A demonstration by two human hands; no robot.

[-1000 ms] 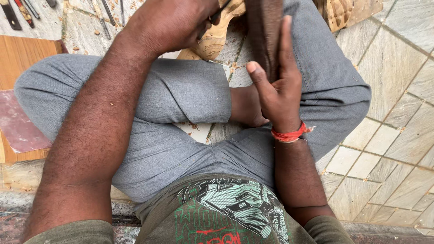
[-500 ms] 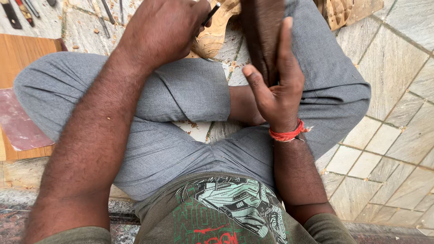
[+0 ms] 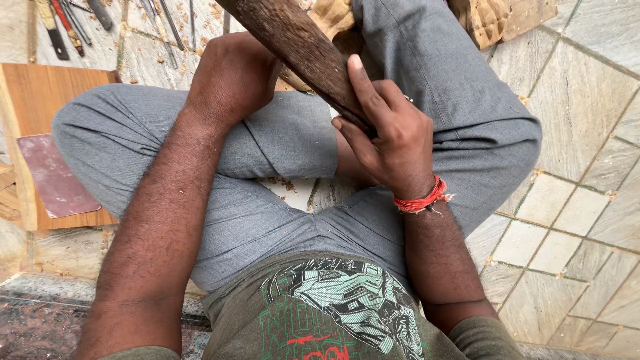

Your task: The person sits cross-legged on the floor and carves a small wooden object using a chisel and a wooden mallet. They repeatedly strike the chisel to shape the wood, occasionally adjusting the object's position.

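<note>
Seated cross-legged on the tiled floor, the person grips a dark wooden mallet in the right hand, fingers wrapped around its handle over the lap. The left hand is curled closed near the carved wood piece; what it holds cannot be told.

A dark, rough, matt wooden mallet is gripped by the right hand, whose wrist is bound with red thread. Grey woven cloth is seen in the trousers. The floor is laid with matt, veined stone tiles. A smooth, pale wooden board and carved raw wood are also shown.
</note>
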